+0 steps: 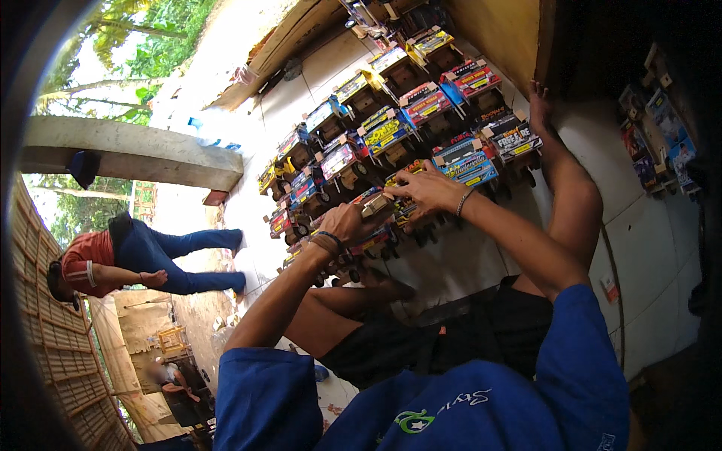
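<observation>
My left hand [342, 224] is closed around a small pale wooden piece [375, 205], possibly part of a toy truck; its lower part is hidden by the fingers. Close beside it, my right hand [430, 189] has its fingers bent and pinched at the end of that piece, and what lies between them is too small to make out. Around both hands stand rows of colourful toy trucks with printed side panels and black wheels. A yellow-and-blue toy truck [385, 131] stands beyond my hands, and a light-blue toy truck [468, 164] is just right of my right hand.
More toy trucks [656, 139] stand at the far right. My bare legs frame the rows on the tiled floor [613, 248]. To the left, a person in a red shirt and blue jeans [162, 259] stands near a concrete beam [128, 154]; another person [177, 379] sits farther back.
</observation>
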{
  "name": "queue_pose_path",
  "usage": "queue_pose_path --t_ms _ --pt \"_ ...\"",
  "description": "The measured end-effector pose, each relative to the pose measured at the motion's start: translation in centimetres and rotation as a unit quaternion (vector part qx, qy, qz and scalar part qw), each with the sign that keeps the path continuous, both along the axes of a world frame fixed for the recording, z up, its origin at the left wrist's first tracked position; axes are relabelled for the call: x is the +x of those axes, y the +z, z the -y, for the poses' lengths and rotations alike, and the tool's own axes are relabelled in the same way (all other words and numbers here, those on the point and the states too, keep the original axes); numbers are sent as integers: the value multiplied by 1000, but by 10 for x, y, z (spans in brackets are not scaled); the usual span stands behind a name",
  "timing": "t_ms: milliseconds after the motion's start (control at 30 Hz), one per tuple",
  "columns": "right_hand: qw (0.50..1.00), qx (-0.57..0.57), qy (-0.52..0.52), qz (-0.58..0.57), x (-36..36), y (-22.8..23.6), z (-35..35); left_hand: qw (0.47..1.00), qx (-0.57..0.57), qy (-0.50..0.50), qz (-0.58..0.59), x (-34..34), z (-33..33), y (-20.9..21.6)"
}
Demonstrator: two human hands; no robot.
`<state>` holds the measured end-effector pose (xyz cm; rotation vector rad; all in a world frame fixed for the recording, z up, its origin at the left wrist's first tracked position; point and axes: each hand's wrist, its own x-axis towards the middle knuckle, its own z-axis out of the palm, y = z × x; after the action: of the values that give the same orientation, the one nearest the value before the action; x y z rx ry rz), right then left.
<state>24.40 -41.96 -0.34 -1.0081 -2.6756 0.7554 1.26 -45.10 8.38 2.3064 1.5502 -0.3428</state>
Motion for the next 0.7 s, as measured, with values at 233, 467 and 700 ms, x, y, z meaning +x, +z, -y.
queue_pose_path --t_ms 233,467,700 --pt "999 27 2 37 -1 6 -1 1000 18 -21 -8 2 0 9" --pt "994 73 -4 84 47 17 -13 998 5 -41 -45 -16 -13 40" --pt "996 77 -37 24 54 3 3 998 -55 -36 -2 23 -14 33"
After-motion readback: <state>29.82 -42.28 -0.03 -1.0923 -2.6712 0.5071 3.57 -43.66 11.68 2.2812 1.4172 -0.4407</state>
